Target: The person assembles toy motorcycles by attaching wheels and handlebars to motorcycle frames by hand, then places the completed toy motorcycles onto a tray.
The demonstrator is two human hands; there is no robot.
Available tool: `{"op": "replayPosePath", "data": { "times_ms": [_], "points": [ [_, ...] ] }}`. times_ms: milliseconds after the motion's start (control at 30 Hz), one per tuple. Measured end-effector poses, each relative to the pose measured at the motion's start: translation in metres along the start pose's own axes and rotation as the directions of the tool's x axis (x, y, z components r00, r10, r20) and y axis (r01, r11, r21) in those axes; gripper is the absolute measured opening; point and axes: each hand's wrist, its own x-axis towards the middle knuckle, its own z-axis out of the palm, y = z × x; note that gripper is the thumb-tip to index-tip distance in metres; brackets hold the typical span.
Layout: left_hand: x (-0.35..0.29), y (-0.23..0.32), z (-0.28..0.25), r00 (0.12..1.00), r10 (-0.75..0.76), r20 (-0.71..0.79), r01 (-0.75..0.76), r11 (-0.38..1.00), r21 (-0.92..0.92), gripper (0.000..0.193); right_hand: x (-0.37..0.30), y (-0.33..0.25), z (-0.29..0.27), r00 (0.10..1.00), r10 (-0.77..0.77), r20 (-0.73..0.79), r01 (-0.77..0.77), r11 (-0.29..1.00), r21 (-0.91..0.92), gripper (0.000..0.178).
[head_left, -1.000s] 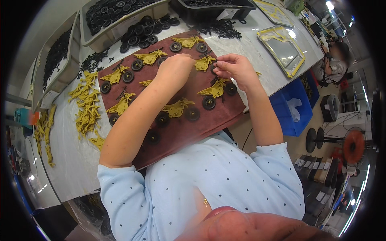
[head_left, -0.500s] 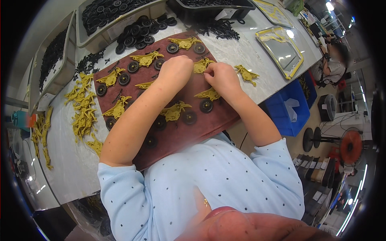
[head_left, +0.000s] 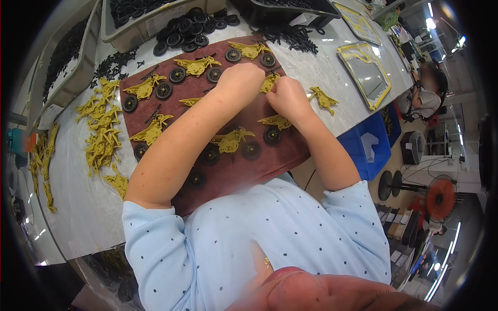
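On the bench (head_left: 83, 217), the person's curled left hand (head_left: 244, 80) and right hand (head_left: 287, 97) met around a yellow plastic motorcycle-shaped body (head_left: 270, 83), toward the right of a dark-red cloth (head_left: 259, 163). Whether either gripped anything could not be told. Black round spoked wheels (head_left: 185, 32) lay heaped at the far side.

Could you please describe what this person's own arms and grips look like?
The left grip and right grip are bare human hands with no gloves visible. The left forearm and right forearm are uncovered, with no watch or bracelet in view. The left sleeve and right sleeve are light blue with small dark dots, ending near the elbows.
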Motion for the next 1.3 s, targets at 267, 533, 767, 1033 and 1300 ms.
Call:
{"op": "replayPosePath", "data": {
  "times_ms": [267,533,767,1033,1300],
  "points": [
    [0.000,-0.010,0.004,0.999,0.029,0.022,-0.029,0.999,0.014,0.010,0.004,-0.002,-0.026,0.952,0.158,0.263,-0.199,0.970,0.137,0.022],
    [0.010,-0.010,-0.023,0.982,-0.187,0.032,0.120,0.482,-0.868,0.031,-0.003,-0.005,-0.054,0.984,-0.091,-0.153,0.133,0.946,0.294,0.023],
    [0.016,-0.026,-0.025,0.977,-0.207,-0.041,0.121,0.707,-0.696,0.028,0.023,0.012,-0.042,0.956,-0.291,-0.030,0.287,0.914,0.286,0.014],
    [0.024,-0.027,-0.044,0.806,-0.472,0.357,0.496,0.210,-0.843,0.024,0.019,0.021,-0.008,0.877,-0.476,0.067,0.469,0.878,0.097,0.019],
    [0.034,-0.057,-0.017,0.958,-0.247,-0.146,0.191,0.929,-0.317,0.026,0.026,0.020,-0.017,0.848,-0.520,0.105,0.512,0.854,0.094,0.020]
  ]
}}
